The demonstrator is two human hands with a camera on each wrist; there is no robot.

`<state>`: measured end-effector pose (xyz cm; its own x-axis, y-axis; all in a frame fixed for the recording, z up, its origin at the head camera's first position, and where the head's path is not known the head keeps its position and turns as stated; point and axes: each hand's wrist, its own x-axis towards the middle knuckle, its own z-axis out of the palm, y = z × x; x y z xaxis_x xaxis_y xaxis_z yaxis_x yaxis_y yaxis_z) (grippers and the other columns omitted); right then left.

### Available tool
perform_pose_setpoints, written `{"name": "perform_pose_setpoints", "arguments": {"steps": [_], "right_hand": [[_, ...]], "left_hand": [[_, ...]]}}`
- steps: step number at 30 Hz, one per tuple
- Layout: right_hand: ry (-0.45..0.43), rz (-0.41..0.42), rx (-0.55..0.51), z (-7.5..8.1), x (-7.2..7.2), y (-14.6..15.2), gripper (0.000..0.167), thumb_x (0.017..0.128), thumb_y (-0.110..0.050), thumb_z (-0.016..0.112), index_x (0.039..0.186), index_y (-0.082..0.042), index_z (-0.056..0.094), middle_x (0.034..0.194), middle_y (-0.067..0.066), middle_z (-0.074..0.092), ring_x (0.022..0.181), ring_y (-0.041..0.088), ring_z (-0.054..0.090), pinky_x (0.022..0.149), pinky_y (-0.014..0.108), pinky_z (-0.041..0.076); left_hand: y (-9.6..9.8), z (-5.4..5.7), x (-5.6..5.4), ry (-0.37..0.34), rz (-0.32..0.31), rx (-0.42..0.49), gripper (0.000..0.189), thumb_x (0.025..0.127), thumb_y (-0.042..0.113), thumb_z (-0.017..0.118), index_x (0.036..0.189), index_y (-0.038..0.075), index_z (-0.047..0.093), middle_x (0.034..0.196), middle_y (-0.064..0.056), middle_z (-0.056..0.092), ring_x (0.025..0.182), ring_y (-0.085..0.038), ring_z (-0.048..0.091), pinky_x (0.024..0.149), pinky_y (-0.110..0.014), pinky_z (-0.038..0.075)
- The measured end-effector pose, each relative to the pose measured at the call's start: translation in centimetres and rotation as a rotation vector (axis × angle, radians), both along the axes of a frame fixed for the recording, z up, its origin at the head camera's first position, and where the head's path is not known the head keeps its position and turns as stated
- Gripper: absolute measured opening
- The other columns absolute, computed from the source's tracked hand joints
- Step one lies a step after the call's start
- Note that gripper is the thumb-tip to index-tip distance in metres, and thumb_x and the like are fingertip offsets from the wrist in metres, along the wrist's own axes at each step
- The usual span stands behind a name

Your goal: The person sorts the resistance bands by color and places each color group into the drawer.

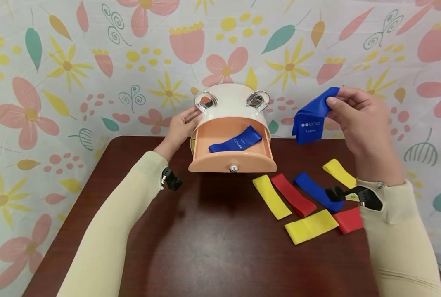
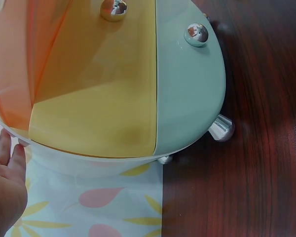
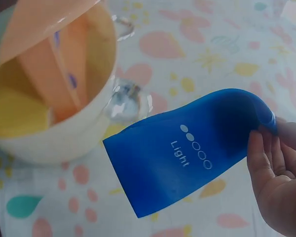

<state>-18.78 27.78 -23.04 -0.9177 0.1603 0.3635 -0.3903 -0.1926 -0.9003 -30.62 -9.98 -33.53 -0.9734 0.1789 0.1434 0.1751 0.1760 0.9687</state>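
Observation:
My right hand point(image 1: 369, 128) pinches one end of a blue resistance band point(image 1: 309, 121) marked "Light", held up in the air right of a small rounded cabinet point(image 1: 228, 97). In the right wrist view the band point(image 3: 172, 153) hangs as a flattened loop from thumb and fingers. The cabinet's orange top drawer point(image 1: 209, 163) is pulled out, and another blue band point(image 1: 243, 139) lies inside it. My left hand point(image 1: 181, 130) touches the cabinet's left side, fingers point(image 2: 16, 165) against its white shell. Below the orange drawer, a yellow drawer point(image 2: 98, 98) and a green drawer point(image 2: 190, 94) are closed.
Right of the cabinet on the dark wooden table point(image 1: 205, 247) lie several bands: yellow point(image 1: 272, 198), red point(image 1: 294, 196), blue point(image 1: 313, 187), and more yellow and red ones partly behind my right wrist. A flower-patterned cloth point(image 1: 131, 53) hangs behind the table.

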Motion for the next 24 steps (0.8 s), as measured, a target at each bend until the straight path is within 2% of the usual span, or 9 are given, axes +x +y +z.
{"name": "perform_pose_setpoints", "arguments": {"steps": [8,17,24], "right_hand": [[0.030,0.076,0.013,1.7,-0.7,-3.0,0.009,0.089,0.001,0.075,0.097,-0.002,0.077,0.082,0.003,0.074,0.070,0.012,0.069,0.073,0.017,0.063],[0.015,0.161,0.170,2.6,-1.9,-6.8,0.009,0.092,-0.006,0.075,0.096,-0.013,0.078,0.082,-0.003,0.074,0.068,0.007,0.071,0.073,0.015,0.062],[0.000,0.205,0.258,3.1,-2.1,-9.9,0.018,0.097,-0.003,0.065,0.093,-0.018,0.076,0.081,-0.006,0.074,0.067,0.005,0.070,0.073,0.016,0.062]], "left_hand": [[0.1,0.0,0.0,0.005,-0.001,0.000,0.055,0.105,0.023,0.060,0.155,0.009,0.045,0.154,-0.016,0.053,0.148,-0.026,0.047,0.123,-0.039,0.040],[0.0,0.2,0.0,-0.008,-0.001,-0.003,0.055,0.106,0.023,0.059,0.157,0.009,0.043,0.156,-0.015,0.051,0.150,-0.024,0.045,0.124,-0.038,0.040],[0.0,0.4,0.1,-0.007,-0.009,0.005,0.054,0.106,0.022,0.057,0.157,0.009,0.043,0.156,-0.015,0.051,0.149,-0.024,0.045,0.124,-0.038,0.040]]}}
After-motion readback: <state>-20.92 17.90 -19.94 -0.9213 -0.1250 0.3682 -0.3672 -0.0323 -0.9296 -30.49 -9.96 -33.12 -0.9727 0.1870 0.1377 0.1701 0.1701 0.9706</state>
